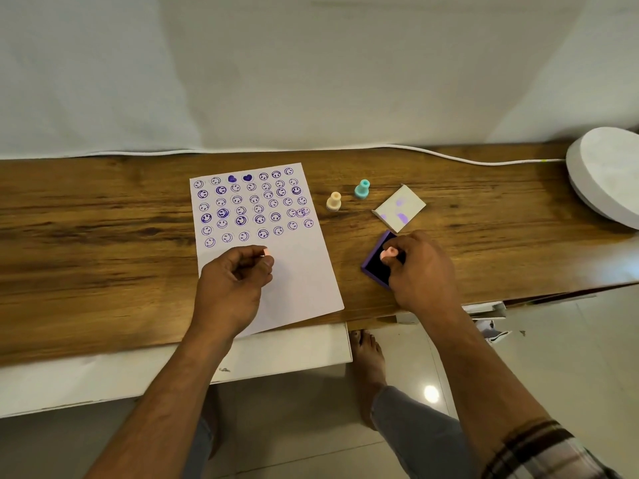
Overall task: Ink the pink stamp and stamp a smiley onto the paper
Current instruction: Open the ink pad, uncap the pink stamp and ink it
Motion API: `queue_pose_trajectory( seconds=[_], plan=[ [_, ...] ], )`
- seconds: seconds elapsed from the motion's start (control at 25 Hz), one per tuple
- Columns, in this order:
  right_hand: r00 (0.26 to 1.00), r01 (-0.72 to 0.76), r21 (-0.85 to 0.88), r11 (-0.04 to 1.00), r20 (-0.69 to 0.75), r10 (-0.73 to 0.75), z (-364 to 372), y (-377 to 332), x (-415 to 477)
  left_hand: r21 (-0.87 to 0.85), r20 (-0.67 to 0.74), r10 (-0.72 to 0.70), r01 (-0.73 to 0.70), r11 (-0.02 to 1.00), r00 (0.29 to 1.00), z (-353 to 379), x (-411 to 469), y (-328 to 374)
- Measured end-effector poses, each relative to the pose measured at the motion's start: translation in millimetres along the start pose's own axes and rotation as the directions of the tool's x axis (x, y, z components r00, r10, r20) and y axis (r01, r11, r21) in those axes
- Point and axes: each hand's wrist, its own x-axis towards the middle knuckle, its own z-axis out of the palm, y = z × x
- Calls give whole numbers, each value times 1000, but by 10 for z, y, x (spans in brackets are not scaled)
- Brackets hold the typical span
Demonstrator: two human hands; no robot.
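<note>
Paper on counter; ink pad right of paper; two spare stamps behind pad; lid right of them.

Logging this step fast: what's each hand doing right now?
Left hand: closed on a small pink piece, above the paper.
Right hand: holding the pink stamp on the ink pad.

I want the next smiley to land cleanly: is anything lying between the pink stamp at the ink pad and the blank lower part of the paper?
Only the left hand, which rests on the paper there. The right hand holds the pink stamp on the ink pad.
</note>
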Motion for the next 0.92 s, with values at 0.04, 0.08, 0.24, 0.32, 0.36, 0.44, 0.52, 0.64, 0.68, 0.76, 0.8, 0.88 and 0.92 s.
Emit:
queue_pose_trajectory(
  seconds=[0.04, 0.08, 0.24, 0.32, 0.36, 0.44, 0.52, 0.64, 0.68, 0.76, 0.8, 0.88, 0.92],
  plan=[
    [1000, 3, 0, 1000, 3, -3, -13, 6, 2, -6, 1, 1, -1, 1000, 1000, 2, 1, 2],
    [1000, 7, 5, 1000, 3, -7, -28, 8, -2, -8, 2, 1, -1, 1000, 1000, 3, 1, 3],
    [999, 4, 73, 997, -41, -1, -107, -18, -28, -8, -1, 5, -5, 1000, 1000, 1, 7, 1],
    [997, 2, 77, 997, -75, 4, -135, -24, -38, -2, -6, 10, -10, 1000, 1000, 1, 10, -2],
    [997, -6, 75, 997, -74, 11, -142, -26, -44, 0, -8, 13, -13, 1000, 1000, 0, 13, -3],
    [998, -29, 70, 997, -52, 33, -147, -31, -60, 5, -10, 19, -18, 1000, 1000, 1, 19, -7],
    [999, -27, 52, 998, -42, 29, -158, -43, -77, 10, -11, 21, -21, 1000, 1000, -1, 21, -11],
    [1000, 8, 4, 1000, -9, -8, -198, -43, -75, 6, -10, 19, -19, 1000, 1000, -7, 28, -15],
    [1000, 21, -20, 1000, 10, -21, -207, -36, -71, 5, -9, 21, -21, 1000, 1000, -6, 31, -14],
    [999, 33, -51, 998, 39, -31, -207, -29, -68, 1, -11, 22, -22, 1000, 1000, -9, 38, -15],
    [999, 26, -49, 998, 39, -24, -205, -31, -69, 2, -12, 23, -23, 1000, 1000, -10, 37, -17],
    [1000, 10, -41, 999, 12, -10, -198, -44, -69, 5, -12, 24, -24, 1000, 1000, -9, 29, -19],
    [1000, 10, -48, 999, -3, -11, -192, -52, -69, 6, -12, 24, -24, 1000, 1000, -6, 27, -20]
  ],
)
